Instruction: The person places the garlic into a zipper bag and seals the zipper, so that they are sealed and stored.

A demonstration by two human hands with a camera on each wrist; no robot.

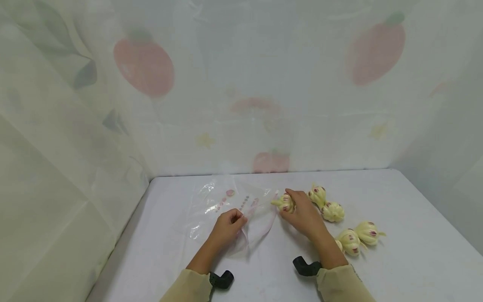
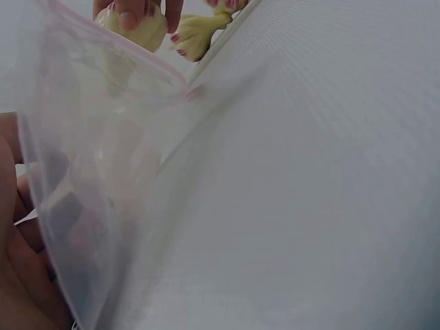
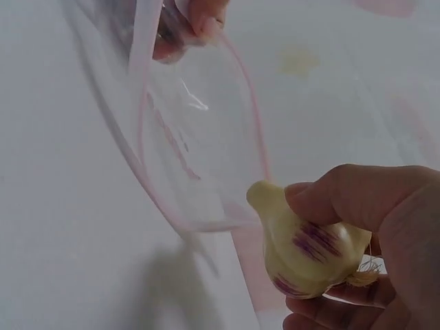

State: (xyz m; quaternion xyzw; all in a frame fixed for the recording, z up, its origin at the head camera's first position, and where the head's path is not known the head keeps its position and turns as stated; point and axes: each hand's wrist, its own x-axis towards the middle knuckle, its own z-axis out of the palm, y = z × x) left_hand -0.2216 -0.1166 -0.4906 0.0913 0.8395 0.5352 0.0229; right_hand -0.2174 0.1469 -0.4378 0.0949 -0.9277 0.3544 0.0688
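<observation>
A clear plastic bag (image 1: 260, 216) with a pink-edged mouth and small printed pictures lies on the table, its mouth facing right. My left hand (image 1: 226, 226) pinches the mouth's near edge between thumb and fingers, lifting it so the bag (image 3: 199, 130) gapes. My right hand (image 1: 305, 214) grips a cream garlic bulb (image 1: 284, 203) with purple streaks. In the right wrist view the bulb (image 3: 302, 240) has its stem end pointing at the bag's opening, close to the pink rim. Whether bulb and rim touch I cannot tell.
Right of my right hand, two garlic bulbs (image 1: 333, 212) lie together. Nearer me is another group of bulbs (image 1: 367, 233), one partly hidden by my right forearm. Black curved mounts (image 1: 307, 266) sit at both wrists. A fruit-printed curtain (image 1: 211, 105) hangs behind the white table (image 1: 415, 251).
</observation>
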